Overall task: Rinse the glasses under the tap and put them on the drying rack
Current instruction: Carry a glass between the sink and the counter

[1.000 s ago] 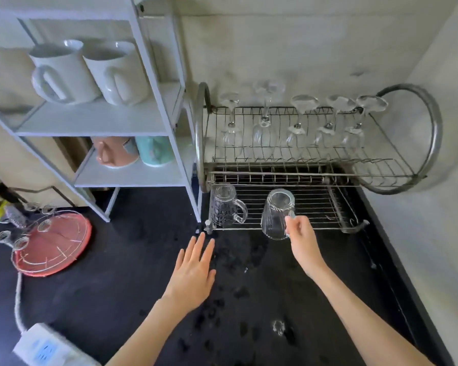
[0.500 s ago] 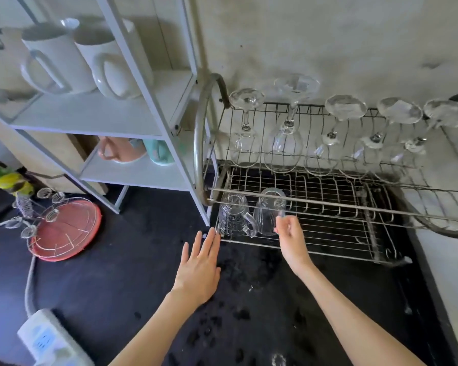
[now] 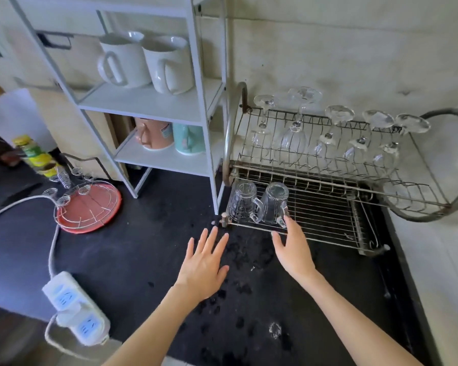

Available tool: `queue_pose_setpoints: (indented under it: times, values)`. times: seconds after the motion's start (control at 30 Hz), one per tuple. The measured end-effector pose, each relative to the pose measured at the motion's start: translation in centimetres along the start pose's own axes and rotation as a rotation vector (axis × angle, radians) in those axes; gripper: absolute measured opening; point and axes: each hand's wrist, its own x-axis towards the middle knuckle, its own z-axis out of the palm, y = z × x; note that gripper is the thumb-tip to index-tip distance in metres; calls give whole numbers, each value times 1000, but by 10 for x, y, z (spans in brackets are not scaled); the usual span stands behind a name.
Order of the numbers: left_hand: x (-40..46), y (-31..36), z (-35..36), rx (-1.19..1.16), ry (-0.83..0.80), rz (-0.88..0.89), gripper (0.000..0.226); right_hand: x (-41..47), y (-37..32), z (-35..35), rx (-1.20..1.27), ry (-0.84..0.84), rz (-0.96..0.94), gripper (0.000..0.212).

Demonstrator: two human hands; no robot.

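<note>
Two clear glass mugs stand upside down side by side on the lower shelf of the wire drying rack [image 3: 328, 228]: one at the left end [image 3: 242, 202], the other [image 3: 274, 203] just to its right. My right hand [image 3: 292, 248] hovers in front of the right mug with fingers spread, holding nothing; its fingertips are close to the mug's handle. My left hand [image 3: 205, 262] is held flat, fingers straight, over the wet black counter. Several stemmed glasses [image 3: 292, 138] hang upside down on the rack's upper tier.
A white shelf unit [image 3: 148, 104] with white mugs and coloured cups stands left of the rack. A red round tray with a wire frame [image 3: 89, 210] sits on the counter at left. A white power strip [image 3: 76, 307] and its cable lie at the front left.
My right hand set the second mug beside the first on the lower rack, let go of it and drew back a little. The camera view shifted to the left.
</note>
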Motion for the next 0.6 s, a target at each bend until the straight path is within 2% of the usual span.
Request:
queue_pose_setpoints:
  times: [0.13, 0.3, 0.43, 0.5, 0.6]
  values:
    - [-75, -11, 20, 14, 73, -20, 63, -77, -22, 16, -194, -83, -183, 62]
    - [-194, -52, 62, -41, 174, -110, 62, -194, -51, 63, -311, -166, -346, 66]
    - [-294, -87, 91, -25, 205, -220, 56, -265, -73, 105, -426, -300, -475, 101]
    - [-342, -102, 96, -38, 216, -308, 57, -292, -92, 128, -441, -362, -526, 97]
    - [-409, -129, 110, -108, 242, -432, 59, -333, -134, 162, -494, -474, -660, 72]
